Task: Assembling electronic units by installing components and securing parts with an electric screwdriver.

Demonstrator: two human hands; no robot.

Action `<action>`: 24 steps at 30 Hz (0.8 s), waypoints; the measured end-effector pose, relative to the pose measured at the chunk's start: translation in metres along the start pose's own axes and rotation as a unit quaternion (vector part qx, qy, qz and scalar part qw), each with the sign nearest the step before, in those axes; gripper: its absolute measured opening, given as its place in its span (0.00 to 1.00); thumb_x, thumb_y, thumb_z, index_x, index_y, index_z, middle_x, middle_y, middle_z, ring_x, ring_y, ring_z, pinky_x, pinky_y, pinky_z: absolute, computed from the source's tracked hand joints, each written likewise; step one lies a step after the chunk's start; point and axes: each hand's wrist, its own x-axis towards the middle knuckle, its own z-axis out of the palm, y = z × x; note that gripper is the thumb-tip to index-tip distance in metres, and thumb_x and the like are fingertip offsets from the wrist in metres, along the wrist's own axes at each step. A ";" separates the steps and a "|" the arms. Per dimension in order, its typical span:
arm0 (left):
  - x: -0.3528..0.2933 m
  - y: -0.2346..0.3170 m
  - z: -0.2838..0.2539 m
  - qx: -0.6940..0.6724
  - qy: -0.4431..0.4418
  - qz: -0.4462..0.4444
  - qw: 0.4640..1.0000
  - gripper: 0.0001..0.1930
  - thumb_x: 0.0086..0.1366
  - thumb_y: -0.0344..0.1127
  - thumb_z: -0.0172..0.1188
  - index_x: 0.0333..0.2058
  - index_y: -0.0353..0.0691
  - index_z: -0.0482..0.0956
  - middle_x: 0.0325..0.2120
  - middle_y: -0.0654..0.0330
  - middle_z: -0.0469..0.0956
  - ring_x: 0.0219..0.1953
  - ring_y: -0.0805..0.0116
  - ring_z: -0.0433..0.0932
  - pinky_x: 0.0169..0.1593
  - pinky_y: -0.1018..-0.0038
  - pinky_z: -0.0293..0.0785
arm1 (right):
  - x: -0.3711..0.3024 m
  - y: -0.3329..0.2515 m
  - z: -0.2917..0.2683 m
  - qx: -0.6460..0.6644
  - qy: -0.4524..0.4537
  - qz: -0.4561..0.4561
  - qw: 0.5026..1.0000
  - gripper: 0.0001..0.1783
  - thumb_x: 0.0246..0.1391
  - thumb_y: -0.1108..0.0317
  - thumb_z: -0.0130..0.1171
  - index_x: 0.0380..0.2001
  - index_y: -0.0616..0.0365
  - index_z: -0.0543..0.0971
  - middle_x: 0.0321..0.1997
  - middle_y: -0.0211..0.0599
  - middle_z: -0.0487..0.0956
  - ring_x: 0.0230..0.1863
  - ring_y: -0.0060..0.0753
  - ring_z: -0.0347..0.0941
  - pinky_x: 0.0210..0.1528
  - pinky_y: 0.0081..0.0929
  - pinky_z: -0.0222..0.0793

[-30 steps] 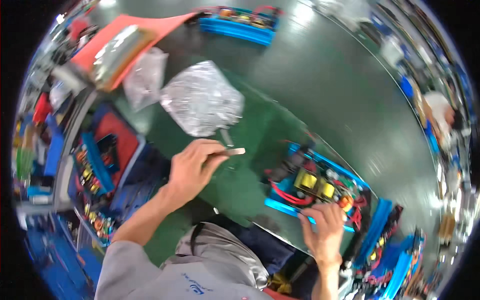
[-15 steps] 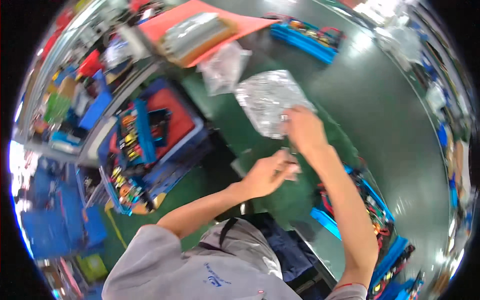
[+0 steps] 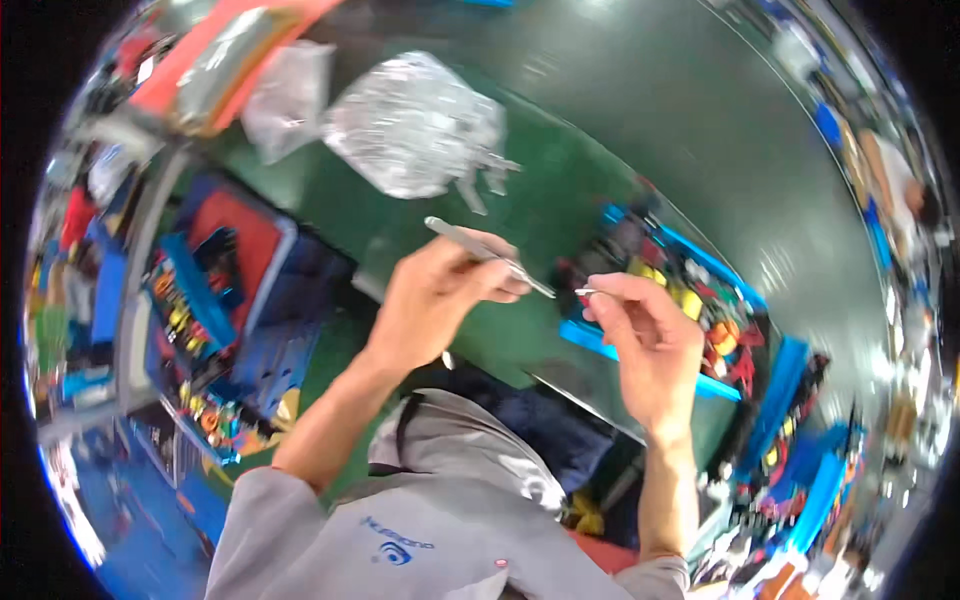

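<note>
My left hand (image 3: 425,295) is closed round a slim metal pair of tweezers (image 3: 450,233), whose pointed end slants down to the right. Facing that tip, with a small gap between them, my right hand (image 3: 655,345) pinches a tiny pale piece (image 3: 585,292) too small to name. Beyond both hands a crinkled silver foil bag (image 3: 405,130) lies on the green work surface (image 3: 540,190), with thin silvery strips (image 3: 482,180) at its right edge. Close to my right hand stands an open blue housing (image 3: 735,275) filled with wires, coils and other electronic parts.
More blue-sided electronic units (image 3: 780,405) sit at the right. At the left, a blue bin (image 3: 285,240) with a red lining holds another unit. A clear plastic bag (image 3: 290,100) and an orange sheet (image 3: 165,85) under a grey wrapped stack lie at the far left.
The view has swung, so the bench things appear farther left. My right hand has come off the foil bag and is now beside my left hand, pinching a tiny piece; the tweezers now show clearly.
</note>
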 end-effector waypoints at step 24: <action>-0.007 0.008 0.133 0.118 -0.145 -0.029 0.982 0.11 0.71 0.30 0.61 0.48 0.30 0.77 0.39 0.55 0.84 0.41 0.67 0.85 0.45 0.74 0.80 | -0.099 0.057 -0.070 0.116 0.203 0.018 0.972 0.10 0.63 0.73 0.62 0.46 0.62 0.83 0.36 0.29 0.82 0.33 0.16 0.75 0.34 0.16 0.68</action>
